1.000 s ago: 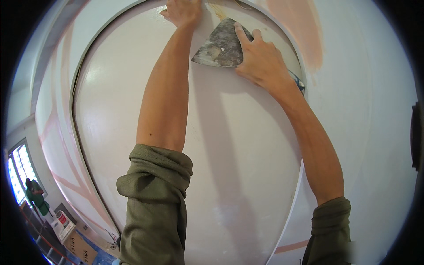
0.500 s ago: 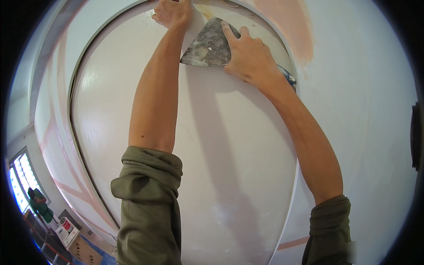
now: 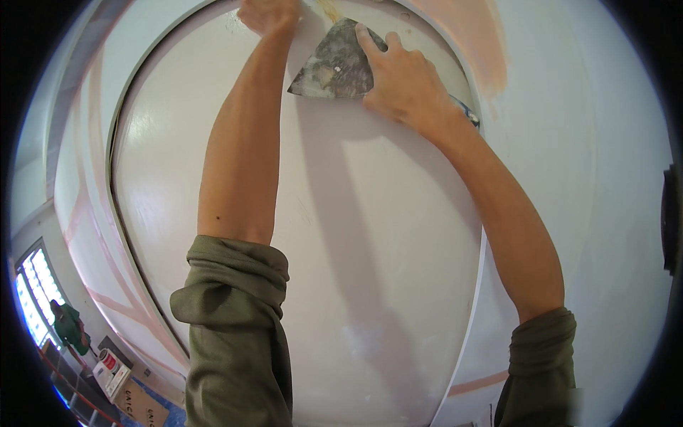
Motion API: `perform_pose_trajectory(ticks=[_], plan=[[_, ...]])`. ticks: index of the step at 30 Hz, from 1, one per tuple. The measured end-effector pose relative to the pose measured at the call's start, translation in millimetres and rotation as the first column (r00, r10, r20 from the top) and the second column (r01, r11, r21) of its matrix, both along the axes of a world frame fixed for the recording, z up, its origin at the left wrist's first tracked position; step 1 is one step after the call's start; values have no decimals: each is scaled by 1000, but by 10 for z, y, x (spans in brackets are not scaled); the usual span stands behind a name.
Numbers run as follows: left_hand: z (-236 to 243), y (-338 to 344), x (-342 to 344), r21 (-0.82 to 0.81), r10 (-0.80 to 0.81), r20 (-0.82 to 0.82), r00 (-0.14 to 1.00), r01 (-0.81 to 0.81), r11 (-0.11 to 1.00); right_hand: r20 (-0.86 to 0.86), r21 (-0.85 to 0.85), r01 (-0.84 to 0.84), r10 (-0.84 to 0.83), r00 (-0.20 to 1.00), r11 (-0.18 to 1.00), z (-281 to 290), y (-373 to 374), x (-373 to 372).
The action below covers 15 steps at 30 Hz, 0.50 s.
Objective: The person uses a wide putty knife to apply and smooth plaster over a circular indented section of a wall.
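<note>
My right hand (image 3: 405, 85) grips a wide putty knife (image 3: 331, 67) with a grey, smeared, fan-shaped blade. Its index finger stretches along the blade, and part of a blue handle (image 3: 466, 110) shows past the wrist. The blade lies over the upper part of a large pale panel (image 3: 284, 306) with a curved outline. To the left of the blade, my left hand (image 3: 270, 16) is closed near the panel's top; the picture's upper edge cuts it off, so anything in it is hidden. A yellowish smear (image 3: 329, 8) marks the panel between the hands.
A pale frame with a dark gap (image 3: 112, 164) rims the panel's left side. Pinkish patches (image 3: 484, 50) mark the wall to the right. At the lower left are a window (image 3: 39, 285), a green garment-like shape (image 3: 69, 327), a tub (image 3: 108, 359), cardboard boxes (image 3: 139, 406) and a ladder (image 3: 82, 402).
The view has shifted slightly, so both hands and the putty knife appear a little higher. My left hand and forearm are slightly further left. The knife stays in my right hand.
</note>
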<state>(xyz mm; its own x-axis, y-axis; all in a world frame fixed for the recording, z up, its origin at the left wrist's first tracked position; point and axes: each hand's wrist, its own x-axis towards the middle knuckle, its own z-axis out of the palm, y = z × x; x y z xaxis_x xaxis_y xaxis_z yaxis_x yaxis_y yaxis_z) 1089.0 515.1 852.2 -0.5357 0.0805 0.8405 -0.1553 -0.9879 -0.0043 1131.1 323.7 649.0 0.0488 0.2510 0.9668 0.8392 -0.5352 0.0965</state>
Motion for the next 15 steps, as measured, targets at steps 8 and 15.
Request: perform_pose_trajectory(ticks=[8, 15], plan=[[-505, 617, -722, 22, -141, -445, 884, 169, 985, 126, 95, -22, 10, 992, 995, 286, -47, 54], [-795, 254, -1060, 280, 303, -758, 578, -130, 951, 116, 26, 84, -87, 989, 996, 282, -226, 13]])
